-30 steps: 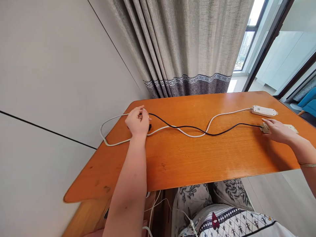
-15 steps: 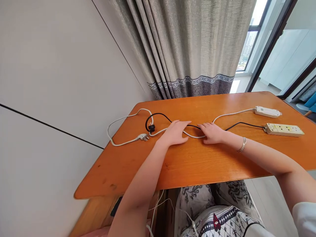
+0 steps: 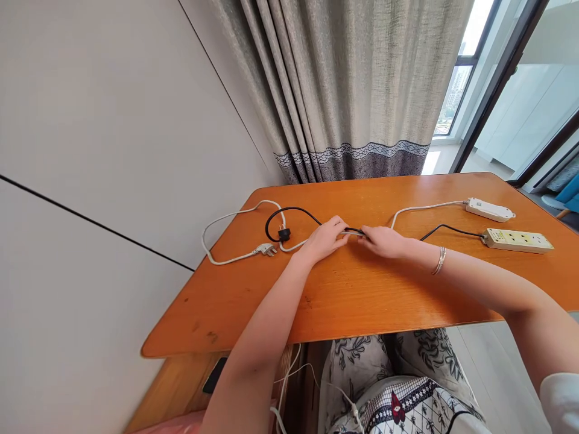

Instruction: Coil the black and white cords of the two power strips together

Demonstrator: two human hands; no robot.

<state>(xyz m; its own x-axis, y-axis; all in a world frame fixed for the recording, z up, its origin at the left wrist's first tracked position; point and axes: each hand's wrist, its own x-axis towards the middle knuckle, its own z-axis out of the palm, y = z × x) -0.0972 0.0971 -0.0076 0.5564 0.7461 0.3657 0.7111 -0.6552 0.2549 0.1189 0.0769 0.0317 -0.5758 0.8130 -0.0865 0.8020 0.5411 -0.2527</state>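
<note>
Two power strips lie on an orange wooden table (image 3: pixel 344 301). The white power strip (image 3: pixel 490 210) has a white cable (image 3: pixel 235 214) that loops off the table's left edge and ends in a white plug (image 3: pixel 265 248). The cream power strip (image 3: pixel 518 240) has a black cable (image 3: pixel 292 210) that curls to a black plug (image 3: pixel 283 233). My left hand (image 3: pixel 324 238) and my right hand (image 3: pixel 383 240) meet at the middle of the table. Both are closed, pinching the two cables where they cross.
A grey curtain (image 3: pixel 353 90) hangs behind the table and a plain wall (image 3: pixel 90 150) runs along its left side. A window and glass door are at the right. Thin white wires (image 3: pixel 289 377) hang under the table near my patterned lap.
My hands left the plug end and the cream power strip and came together at the middle. They lay flat on the cables half a second ago and now pinch them.
</note>
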